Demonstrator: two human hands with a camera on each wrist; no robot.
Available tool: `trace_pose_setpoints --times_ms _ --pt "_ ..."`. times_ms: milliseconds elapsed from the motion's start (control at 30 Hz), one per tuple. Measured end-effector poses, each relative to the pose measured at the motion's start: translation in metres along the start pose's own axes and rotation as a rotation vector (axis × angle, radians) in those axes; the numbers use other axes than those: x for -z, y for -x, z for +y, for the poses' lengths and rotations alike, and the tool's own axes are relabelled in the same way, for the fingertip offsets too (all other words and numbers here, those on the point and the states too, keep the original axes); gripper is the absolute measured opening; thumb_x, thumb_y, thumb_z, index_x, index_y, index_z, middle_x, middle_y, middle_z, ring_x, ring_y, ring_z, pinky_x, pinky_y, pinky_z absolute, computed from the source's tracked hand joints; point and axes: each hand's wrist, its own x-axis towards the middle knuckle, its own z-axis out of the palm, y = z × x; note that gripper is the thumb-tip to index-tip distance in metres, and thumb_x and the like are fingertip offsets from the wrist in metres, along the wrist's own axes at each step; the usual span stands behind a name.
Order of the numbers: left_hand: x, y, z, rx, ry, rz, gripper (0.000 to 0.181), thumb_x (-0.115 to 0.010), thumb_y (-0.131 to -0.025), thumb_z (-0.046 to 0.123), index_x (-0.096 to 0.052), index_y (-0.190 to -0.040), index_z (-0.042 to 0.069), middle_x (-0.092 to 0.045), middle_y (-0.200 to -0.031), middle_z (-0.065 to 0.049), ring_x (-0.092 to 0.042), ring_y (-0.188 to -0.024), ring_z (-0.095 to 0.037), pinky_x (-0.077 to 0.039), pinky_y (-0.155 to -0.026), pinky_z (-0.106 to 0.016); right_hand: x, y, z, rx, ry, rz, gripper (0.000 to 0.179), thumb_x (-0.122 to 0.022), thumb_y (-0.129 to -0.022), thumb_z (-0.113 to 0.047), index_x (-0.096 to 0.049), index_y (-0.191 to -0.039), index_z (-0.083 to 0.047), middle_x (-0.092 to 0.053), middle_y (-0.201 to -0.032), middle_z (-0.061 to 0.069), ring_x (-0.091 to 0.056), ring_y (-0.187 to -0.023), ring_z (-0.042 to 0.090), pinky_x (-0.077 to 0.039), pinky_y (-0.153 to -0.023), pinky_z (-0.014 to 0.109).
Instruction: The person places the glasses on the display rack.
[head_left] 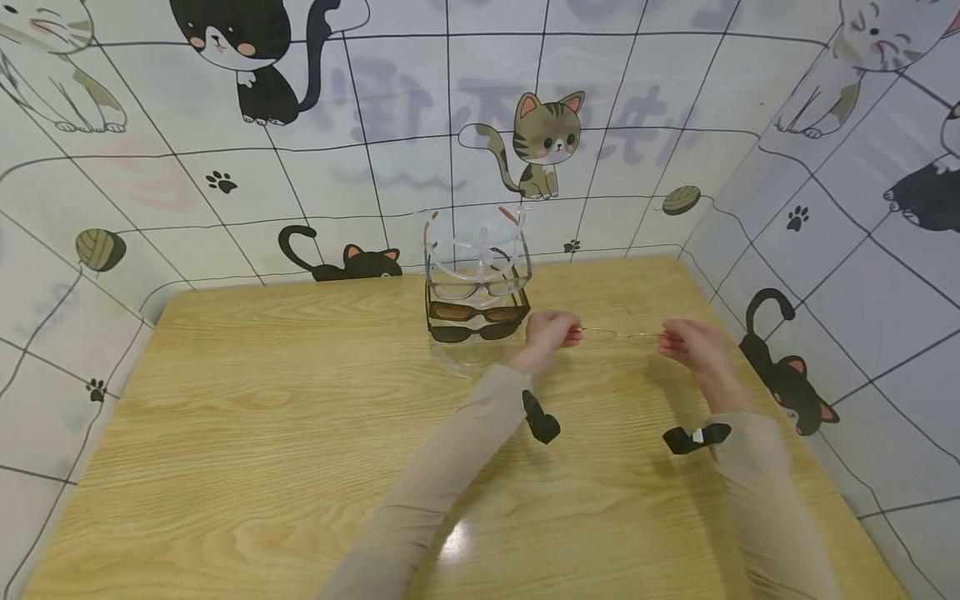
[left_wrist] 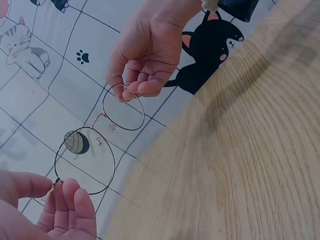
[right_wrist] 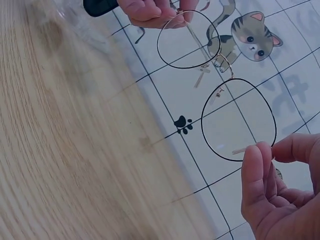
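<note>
A pair of round eyeglasses (head_left: pixel 619 335) with thin gold and black rims is held up over the right part of the table. My left hand (head_left: pixel 551 333) pinches one outer corner of the frame between thumb and fingertips. At the opposite corner my right hand (head_left: pixel 696 345) pinches it the same way. Both round lenses show in the left wrist view, with the left hand (left_wrist: pixel 62 210) at the lower rim of the eyeglasses (left_wrist: pixel 85 160). In the right wrist view the eyeglasses (right_wrist: pixel 239 120) have clear nose pads, and the right hand (right_wrist: pixel 280 192) grips the near end.
Just left of my left hand stands a clear plastic display rack (head_left: pixel 482 250) at the table's back. It carries grey-framed glasses (head_left: pixel 480 288), brown-tinted sunglasses (head_left: pixel 476 312) and black sunglasses (head_left: pixel 476 332). Cat-print curtains (head_left: pixel 405 167) border the wooden table (head_left: pixel 262 417).
</note>
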Motion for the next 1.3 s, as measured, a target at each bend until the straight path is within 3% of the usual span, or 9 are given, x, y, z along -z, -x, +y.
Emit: trace_pose_setpoints --times_ms 300,433,667,833,1067,1300 --pt "-0.001 0.013 0.013 0.015 0.042 -0.099 0.014 -0.059 -0.085 0.001 -0.066 -0.094 -0.007 -0.066 -0.076 -0.015 -0.059 -0.056 -0.009 -0.052 -0.054 -0.018 0.004 0.017 -0.010 0.052 -0.038 -0.002 0.024 -0.056 -0.091 -0.002 -0.067 -0.072 -0.010 -0.064 -0.066 0.000 -0.062 -0.057 0.008 -0.055 -0.055 0.019" --pt "0.001 0.017 0.020 -0.001 0.052 -0.134 0.014 -0.059 -0.085 0.001 -0.066 -0.094 -0.007 -0.062 -0.069 -0.006 -0.059 -0.057 -0.010 -0.052 -0.054 -0.017 0.000 0.025 -0.019 0.074 -0.040 -0.021 0.023 -0.057 -0.091 -0.002 -0.068 -0.072 -0.011 -0.064 -0.066 0.000 -0.061 -0.057 0.009 -0.055 -0.056 0.019" --pt "0.002 0.028 0.036 -0.011 0.055 -0.175 0.010 -0.060 -0.088 0.003 -0.065 -0.091 -0.005 -0.064 -0.075 -0.013 -0.059 -0.058 -0.011 -0.052 -0.056 -0.018 -0.005 0.034 -0.033 0.092 -0.069 -0.057 0.021 -0.057 -0.091 -0.001 -0.069 -0.076 -0.010 -0.065 -0.067 0.002 -0.062 -0.057 0.010 -0.055 -0.056 0.020" --pt "0.004 0.036 0.049 -0.031 0.071 -0.195 0.006 -0.059 -0.088 0.001 -0.063 -0.085 0.000 -0.061 -0.069 -0.007 -0.059 -0.057 -0.011 -0.052 -0.055 -0.018 -0.009 0.037 -0.041 0.121 -0.057 -0.080 0.022 -0.054 -0.093 -0.002 -0.070 -0.079 -0.010 -0.063 -0.068 0.001 -0.061 -0.058 0.009 -0.054 -0.055 0.019" --pt "0.008 0.049 0.068 -0.063 0.032 -0.233 0.012 -0.058 -0.090 0.002 -0.063 -0.097 -0.006 -0.061 -0.070 -0.003 -0.059 -0.060 -0.010 -0.054 -0.062 -0.021 -0.016 0.043 -0.053 0.157 -0.136 -0.134 0.019 -0.054 -0.092 0.002 -0.068 -0.083 -0.005 -0.063 -0.068 0.004 -0.060 -0.056 0.011 -0.053 -0.053 0.020" --pt "0.013 0.058 0.083 -0.119 0.071 -0.255 0.019 -0.058 -0.090 0.001 -0.061 -0.104 -0.012 -0.061 -0.069 -0.004 -0.060 -0.059 -0.011 -0.053 -0.060 -0.020 -0.028 0.047 -0.067 0.166 -0.141 -0.137 0.013 -0.057 -0.091 0.001 -0.068 -0.085 -0.003 -0.064 -0.068 0.005 -0.059 -0.056 0.011 -0.053 -0.053 0.020"
